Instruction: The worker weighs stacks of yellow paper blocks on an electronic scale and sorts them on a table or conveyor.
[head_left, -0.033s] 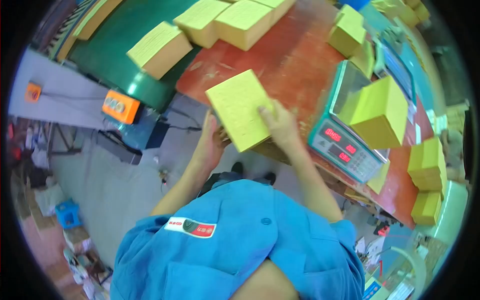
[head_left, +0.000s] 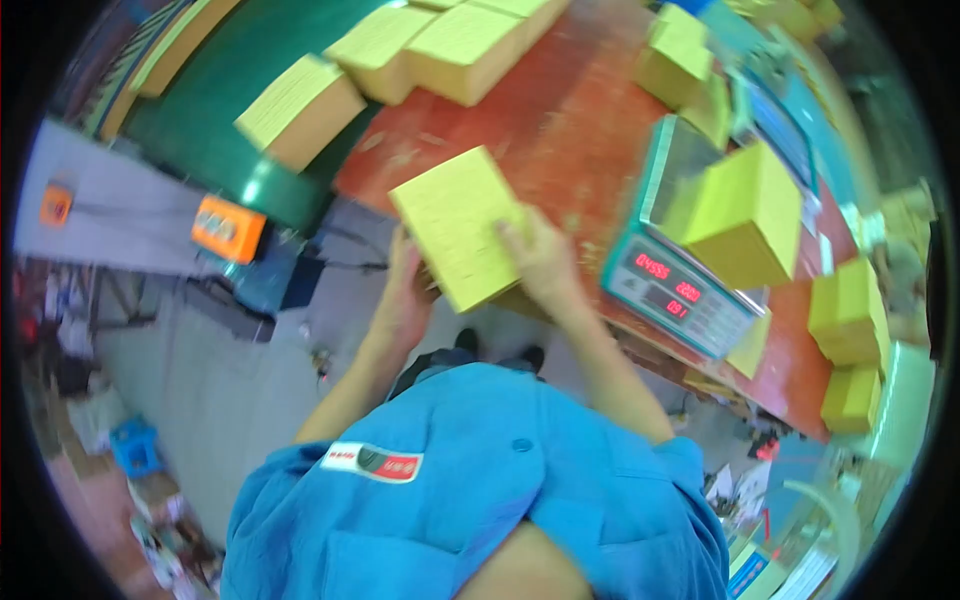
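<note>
One bright yellow block (head_left: 452,228) shows a flat, square-cornered rectangular face.

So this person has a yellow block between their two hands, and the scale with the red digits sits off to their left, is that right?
Not quite: the scale with the red digits sits to the person's right, as the head view shows. The yellow block is indeed between their left hand and right hand.
</note>
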